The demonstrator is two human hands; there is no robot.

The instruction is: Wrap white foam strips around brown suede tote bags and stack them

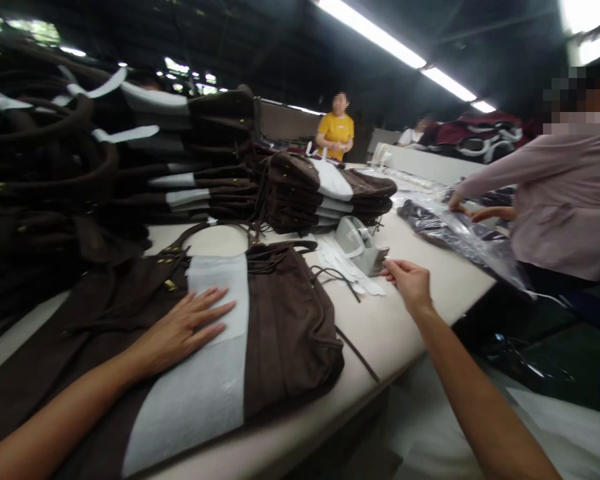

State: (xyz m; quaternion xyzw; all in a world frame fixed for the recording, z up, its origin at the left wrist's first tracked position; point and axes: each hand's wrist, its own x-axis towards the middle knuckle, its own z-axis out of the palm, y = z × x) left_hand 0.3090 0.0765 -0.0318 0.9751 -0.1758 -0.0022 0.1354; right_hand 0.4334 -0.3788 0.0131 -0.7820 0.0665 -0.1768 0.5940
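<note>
A dark brown fabric bag lies flat on the table, with a wide white paper band wrapped around its middle. My left hand rests on the bag with fingers spread, the fingertips on the white band. Right of the bag stands a grey tape dispenser. At its cutting end, the thumb and fingers of my right hand are pinched on the end of the tape, which barely shows. White paper strips lie beside and partly under the dispenser.
Tall stacks of brown bags with white bands rise on the left, and a lower stack stands behind the dispenser. At right a co-worker handles a bag in clear plastic. Someone in yellow stands farther back. The table edge runs along the right.
</note>
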